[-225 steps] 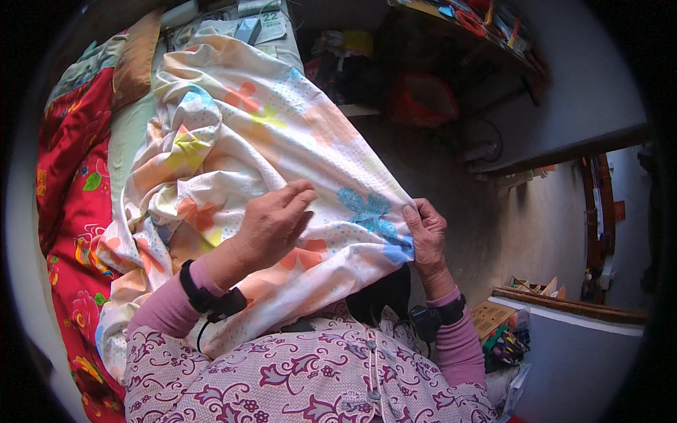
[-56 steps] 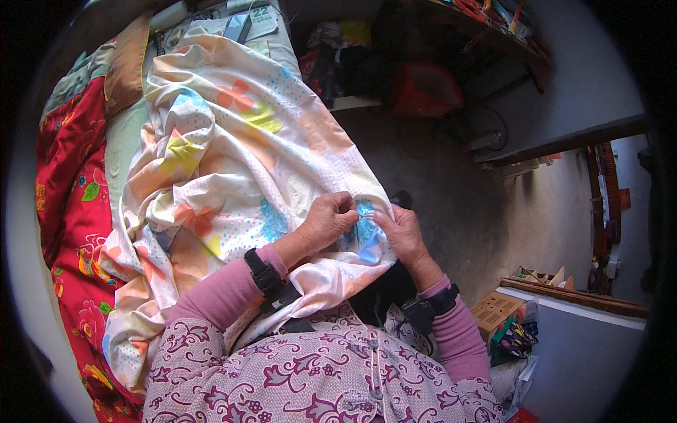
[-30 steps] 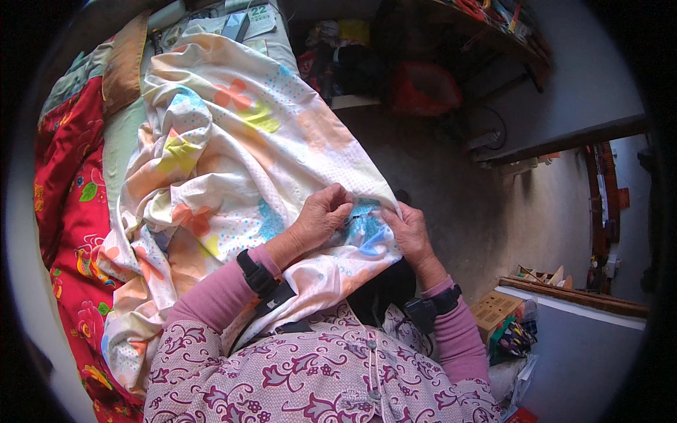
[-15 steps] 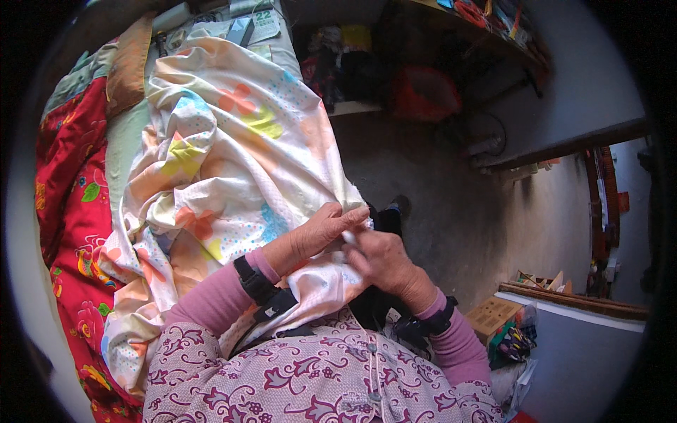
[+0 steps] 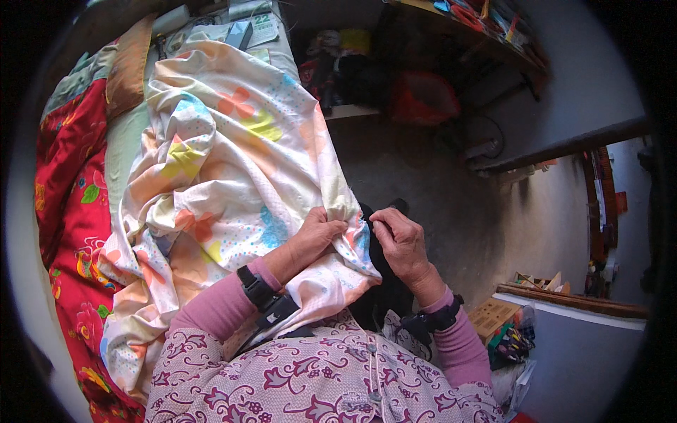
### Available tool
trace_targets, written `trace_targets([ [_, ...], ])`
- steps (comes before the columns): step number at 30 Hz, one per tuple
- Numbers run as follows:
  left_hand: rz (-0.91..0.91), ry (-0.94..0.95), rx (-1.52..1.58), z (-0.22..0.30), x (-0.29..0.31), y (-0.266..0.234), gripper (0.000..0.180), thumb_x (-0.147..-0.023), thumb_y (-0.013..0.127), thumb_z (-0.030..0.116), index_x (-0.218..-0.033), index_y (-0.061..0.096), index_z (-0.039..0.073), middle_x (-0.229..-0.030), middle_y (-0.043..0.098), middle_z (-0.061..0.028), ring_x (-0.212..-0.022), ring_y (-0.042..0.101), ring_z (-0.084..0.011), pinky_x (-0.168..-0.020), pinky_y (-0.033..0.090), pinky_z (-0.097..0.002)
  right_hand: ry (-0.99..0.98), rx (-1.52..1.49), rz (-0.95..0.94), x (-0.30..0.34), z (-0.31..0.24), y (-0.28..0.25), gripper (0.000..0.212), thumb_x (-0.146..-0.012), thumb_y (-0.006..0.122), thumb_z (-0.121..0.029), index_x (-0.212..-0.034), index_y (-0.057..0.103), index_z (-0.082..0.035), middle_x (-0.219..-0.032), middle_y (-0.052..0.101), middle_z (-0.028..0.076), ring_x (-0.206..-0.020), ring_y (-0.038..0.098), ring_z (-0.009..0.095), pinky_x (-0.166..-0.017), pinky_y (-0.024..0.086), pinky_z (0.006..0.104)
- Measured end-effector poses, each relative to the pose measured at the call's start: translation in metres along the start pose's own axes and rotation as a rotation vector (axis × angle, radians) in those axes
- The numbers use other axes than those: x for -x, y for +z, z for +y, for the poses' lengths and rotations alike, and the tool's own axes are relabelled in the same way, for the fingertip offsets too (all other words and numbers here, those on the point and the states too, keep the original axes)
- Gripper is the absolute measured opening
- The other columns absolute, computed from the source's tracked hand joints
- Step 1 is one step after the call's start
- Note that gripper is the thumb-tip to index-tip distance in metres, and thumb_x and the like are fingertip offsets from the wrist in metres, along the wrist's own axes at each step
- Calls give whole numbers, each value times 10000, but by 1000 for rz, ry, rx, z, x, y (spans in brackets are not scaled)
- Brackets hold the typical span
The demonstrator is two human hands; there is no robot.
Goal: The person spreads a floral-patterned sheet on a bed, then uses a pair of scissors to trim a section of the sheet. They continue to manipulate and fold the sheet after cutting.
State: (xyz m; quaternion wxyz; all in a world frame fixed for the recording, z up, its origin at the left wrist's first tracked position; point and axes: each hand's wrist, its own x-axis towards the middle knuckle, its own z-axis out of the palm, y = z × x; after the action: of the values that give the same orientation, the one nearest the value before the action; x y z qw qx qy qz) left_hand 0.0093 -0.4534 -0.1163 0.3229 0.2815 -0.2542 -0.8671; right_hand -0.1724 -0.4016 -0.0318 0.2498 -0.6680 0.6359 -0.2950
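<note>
A pale cotton bed cloth printed with orange, yellow and blue flowers spreads in folds from the bed down to my lap. My left hand is closed on it near its right edge, thumb on top, bunching the fabric. A frayed-looking edge sticks out just beyond those fingers. To the right of that edge, apart from the cloth, my right hand is raised with thumb and forefinger pressed together. Whatever that pinch holds, if anything, is too small to make out.
Along the left lies a red flowered quilt, with an orange-brown pillow above it. A phone and papers rest at the bed's head. Across the floor stands a red basin; a cardboard box sits at lower right.
My right hand has moved right and slightly up, away from my left hand and the cloth's edge. My left hand has shifted slightly left and down; more of the cloth's edge shows.
</note>
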Motion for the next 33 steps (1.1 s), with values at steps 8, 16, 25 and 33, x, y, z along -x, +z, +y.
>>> trace_targets([
  [8,86,17,-241,-4,-3,-4,233,-921,547,37,-1084,699,-29,-955,688,-42,-848,648,-129,-764,534,-273,226,-35,-176,3,13,22,271,-921,679,-243,-1044,605,-13,-894,698,192,-824,702,380,-723,556,429],
  [16,239,-13,-858,19,-9,12,377,-999,592,307,-1016,659,-64,-896,699,-151,-786,669,-209,-683,537,-352,165,-20,-118,2,-3,3,350,-889,715,-250,-1115,606,-6,-1052,689,183,-873,715,291,-799,569,380],
  [25,-140,75,-935,27,-41,34,482,-1012,521,422,-975,646,-42,-864,681,-247,-841,685,-346,-766,522,-454,223,148,-137,6,49,31,334,-892,651,-272,-1117,576,-36,-927,684,193,-848,691,381,-759,566,453],
  [33,-52,339,-1154,25,11,11,232,-914,697,97,-1102,648,-29,-1044,672,-144,-903,662,-218,-781,541,-327,688,-221,-47,30,85,-14,195,-911,630,-149,-1006,667,18,-814,698,106,-754,670,158,-675,545,329],
])
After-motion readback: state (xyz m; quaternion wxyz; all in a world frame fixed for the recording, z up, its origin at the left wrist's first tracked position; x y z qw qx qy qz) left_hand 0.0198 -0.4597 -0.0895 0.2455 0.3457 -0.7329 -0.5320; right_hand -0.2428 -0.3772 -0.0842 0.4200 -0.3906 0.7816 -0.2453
